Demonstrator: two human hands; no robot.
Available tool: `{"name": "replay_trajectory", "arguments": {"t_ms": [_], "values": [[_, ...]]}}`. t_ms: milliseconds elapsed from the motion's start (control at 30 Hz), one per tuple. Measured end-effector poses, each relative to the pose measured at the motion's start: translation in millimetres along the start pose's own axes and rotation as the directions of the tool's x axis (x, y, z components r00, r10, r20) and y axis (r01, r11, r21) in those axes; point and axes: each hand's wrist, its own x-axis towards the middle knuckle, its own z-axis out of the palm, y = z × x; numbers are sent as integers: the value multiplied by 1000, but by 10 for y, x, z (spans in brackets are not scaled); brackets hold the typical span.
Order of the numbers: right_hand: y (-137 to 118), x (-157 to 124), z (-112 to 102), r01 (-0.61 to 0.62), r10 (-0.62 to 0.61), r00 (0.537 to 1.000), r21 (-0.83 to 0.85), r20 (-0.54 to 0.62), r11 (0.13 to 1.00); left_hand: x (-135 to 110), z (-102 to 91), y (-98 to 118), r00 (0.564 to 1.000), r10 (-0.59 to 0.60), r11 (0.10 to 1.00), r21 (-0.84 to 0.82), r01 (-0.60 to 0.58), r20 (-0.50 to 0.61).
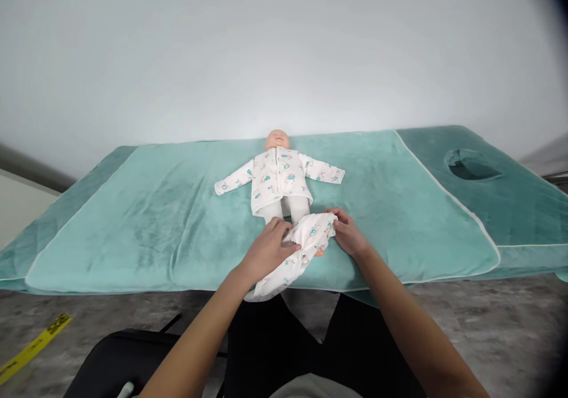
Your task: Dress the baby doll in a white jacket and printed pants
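Observation:
A baby doll (pixel 277 139) lies on its back, head toward the wall. It wears a white printed jacket (pixel 278 176) with both sleeves spread out. White printed baby pants (pixel 284 272) are bunched around its lower legs, and one foot (pixel 319 252) shows past the cloth. My left hand (pixel 271 245) grips the pants near the doll's leg, thumb and fingers curved on the fabric. At the other side of the waistband, my right hand (pixel 347 231) pinches the edge of the cloth. The pants' lower end hangs at the bed's front edge.
The doll rests on a green padded bed (pixel 133 220) against a white wall (pixel 284 49). A face hole (pixel 473 164) opens at the bed's right end. Below left stand a black chair (pixel 119 356) and a yellow floor tape (pixel 35 348).

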Motion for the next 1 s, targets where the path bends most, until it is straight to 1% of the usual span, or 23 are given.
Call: {"name": "replay_trajectory", "arguments": {"t_ms": [33,100,167,233,267,300,333,367,400,433,467,500,533,567,600,633,667,700,733,800,900,1000], "values": [[4,2,-2,6,-6,1000,-2,13,1000,6,13,26,1000,-2,1000,11,2,-15],[27,11,-4,26,-26,999,-28,21,999,15,16,100,999,-36,999,35,36,-6],[55,19,-2,46,-46,999,-70,10,996,-7,-9,207,993,-120,992,31,121,-17],[70,21,3,62,-61,998,-122,11,991,-86,-39,336,968,-225,974,-17,225,-111],[72,20,5,65,-62,998,-156,23,986,-150,-48,401,951,-267,964,-60,261,-157],[72,17,6,66,-59,997,-193,40,979,-229,-49,460,939,-295,954,-114,278,-178],[71,14,6,68,-55,997,-227,61,972,-320,-38,512,940,-304,945,-178,276,-158],[71,12,3,75,-57,995,-250,80,965,-416,-15,554,951,-294,932,-251,263,-95],[73,10,-1,87,-64,993,-260,96,962,-509,19,582,964,-265,909,-333,251,3],[78,9,-6,101,-76,991,-257,107,961,-591,64,596,970,-220,876,-415,245,107],[85,9,-12,115,-89,989,-245,116,963,-653,117,593,968,-172,842,-482,240,182],[93,9,-18,126,-99,987,-230,125,965,-689,174,573,968,-136,819,-526,228,209],[100,9,-24,132,-103,985,-218,136,967,-694,233,537,975,-124,817,-539,205,182],[106,8,-29,136,-106,983,-210,148,968,-671,289,488,985,-134,840,-516,170,107],[110,7,-33,142,-109,981,-206,162,968,-625,340,432,989,-148,880,-457,133,3],[112,5,-36,150,-115,978,-203,174,967,-563,383,374,982,-156,923,-370,109,-102],[112,2,-38,161,-124,975,-201,186,966,-496,417,322,972,-155,957,-272,103,-178],[110,-1,-39,173,-134,971,-197,196,965,-433,442,281,965,-146,978,-178,107,-220],[108,-5,-40,183,-143,969,-194,204,964,-380,460,256,964,-128,990,-94,109,-232],[107,-11,-41,191,-150,966,-192,209,963,-323,482,250,977,-74,996,31,82,-199],[118,-17,-50,167,-132,976,-203,173,965,-351,530,304,993,57,991,125,-44,-104],[135,-21,-61,125,-102,988,-223,113,967,-452,652,338,984,177,959,232,-164,-38]]}}
